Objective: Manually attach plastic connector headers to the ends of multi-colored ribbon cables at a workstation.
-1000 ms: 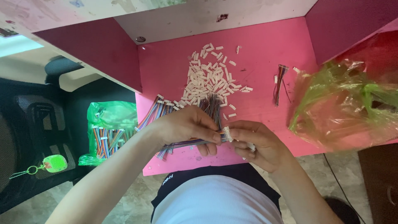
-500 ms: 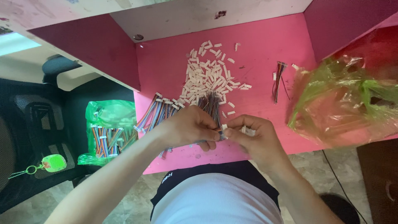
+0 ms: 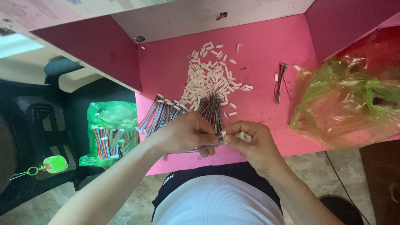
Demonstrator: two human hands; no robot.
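Two hands meet over the near edge of a pink bench (image 3: 266,58), low in the view at about six o'clock. The left hand (image 3: 185,134) is curled closed around a bundle of multicoloured wires (image 3: 210,109), whose strands fan upward from the fist toward twelve o'clock and lie on the bench surface. The right hand (image 3: 254,143) sits just beside it at three o'clock, fingertips pinched together on a small white connector (image 3: 223,133) right at the spot where the two hands touch; a few thin wire ends run between them under the left hand's fingers.

Beyond the hands, toward twelve o'clock, a loose pile of white connectors (image 3: 210,79) is scattered across the middle of the bench, its near edge touching the tips of the wire bundle. More striped ribbon wires (image 3: 160,112) lie spread at about ten o'clock from the left hand, just beside its wrist. A small separate wire bunch (image 3: 280,81) lies at one o'clock, well apart from the pile. A crumpled green transparent bag (image 3: 346,108) fills the bench's right side at three o'clock. Off the bench at nine o'clock, a second green bag of wires (image 3: 110,133) rests on a dark chair (image 3: 37,125), with a green key tag (image 3: 55,163) near it at eight o'clock.
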